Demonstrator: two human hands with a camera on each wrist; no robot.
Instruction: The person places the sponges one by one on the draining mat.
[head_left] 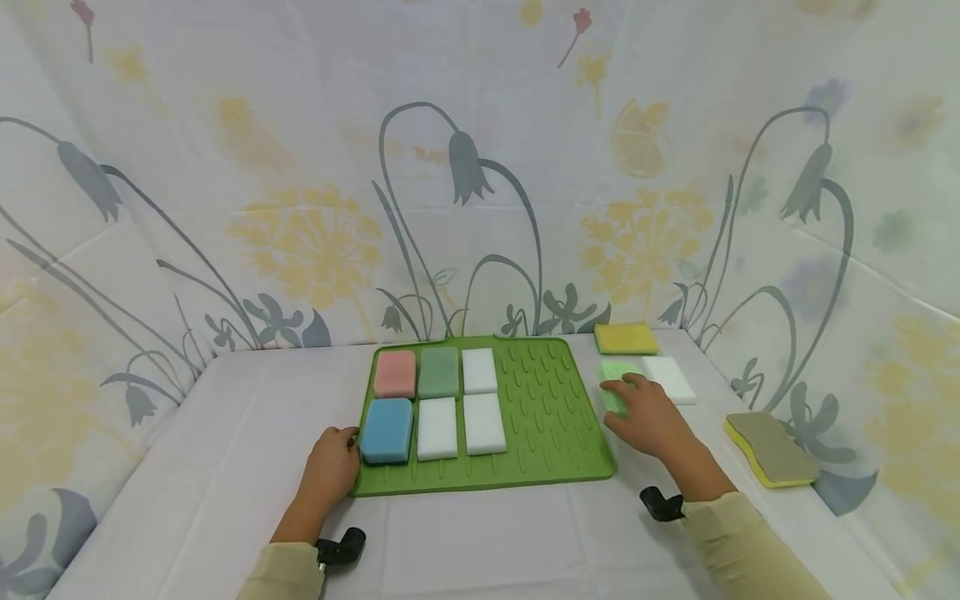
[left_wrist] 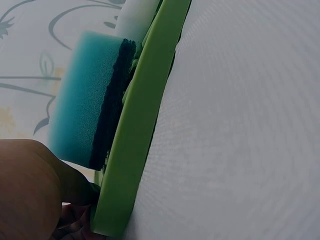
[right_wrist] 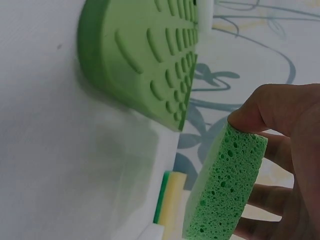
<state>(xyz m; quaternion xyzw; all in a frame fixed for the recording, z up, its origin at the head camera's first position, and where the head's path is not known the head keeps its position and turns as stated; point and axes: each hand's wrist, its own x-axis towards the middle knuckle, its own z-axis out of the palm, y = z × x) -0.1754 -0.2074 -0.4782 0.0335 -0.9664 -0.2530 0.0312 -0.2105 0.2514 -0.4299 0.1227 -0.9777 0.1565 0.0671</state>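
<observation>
My left hand (head_left: 333, 462) grips the left edge of a green ridged mat (head_left: 551, 400), thumb and fingers at its rim. Right beside it on the mat is a blue sponge (head_left: 387, 431) with a dark scouring layer underneath (left_wrist: 115, 100). Over to the right of the mat, my right hand (head_left: 648, 417) holds a light green porous sponge (right_wrist: 225, 185) between thumb and fingers. In the head view that sponge is partly hidden by the hand. Also on the mat sit a pink sponge (head_left: 395, 373), a grey-green sponge (head_left: 438, 372) and three white sponges (head_left: 437, 428).
Behind the right hand lie a white sponge (head_left: 671, 380) and a yellow sponge (head_left: 626, 339). Farther right is a yellow sponge with a brownish top (head_left: 772, 450). A white cloth (head_left: 480, 542) covers the table, and a flower-printed curtain (head_left: 480, 208) hangs at the back and sides.
</observation>
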